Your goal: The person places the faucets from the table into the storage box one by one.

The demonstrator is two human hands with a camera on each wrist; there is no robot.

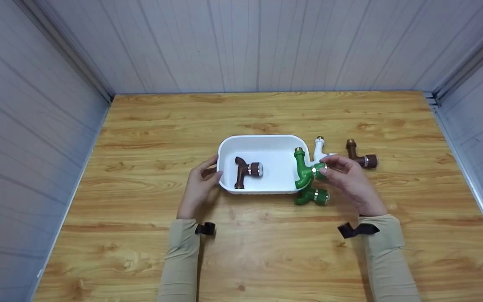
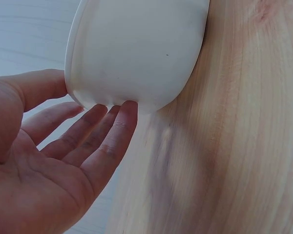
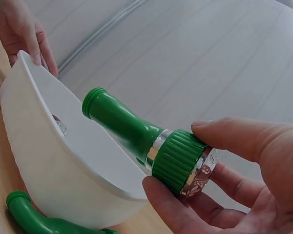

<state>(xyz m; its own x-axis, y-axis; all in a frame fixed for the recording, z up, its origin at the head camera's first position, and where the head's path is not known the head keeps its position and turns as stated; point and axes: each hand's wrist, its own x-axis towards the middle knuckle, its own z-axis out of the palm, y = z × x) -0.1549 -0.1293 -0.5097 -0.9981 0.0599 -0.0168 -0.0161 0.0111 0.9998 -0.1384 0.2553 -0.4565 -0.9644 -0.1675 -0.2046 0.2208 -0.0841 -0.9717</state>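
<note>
My right hand (image 1: 352,180) grips a green tap (image 3: 122,122) by its ribbed knob, thumb on one side and fingers on the other. In the head view this tap overlaps the right end of a white plastic tub (image 1: 266,191); the right wrist view shows it raised over the rim. At the tub's left end, my left hand (image 1: 199,186) holds the rim, with fingertips against the outer wall in the left wrist view. Inside the tub lies a brown tap (image 1: 241,172). A second green tap (image 1: 310,196) lies on the table by the tub's front right corner.
To the right of the tub, a white tap (image 1: 318,149) lies partly hidden behind my right hand. Farther right is another brown tap (image 1: 352,152). Pale panel walls (image 1: 241,46) border the wooden table (image 1: 266,260) at the back and both sides.
</note>
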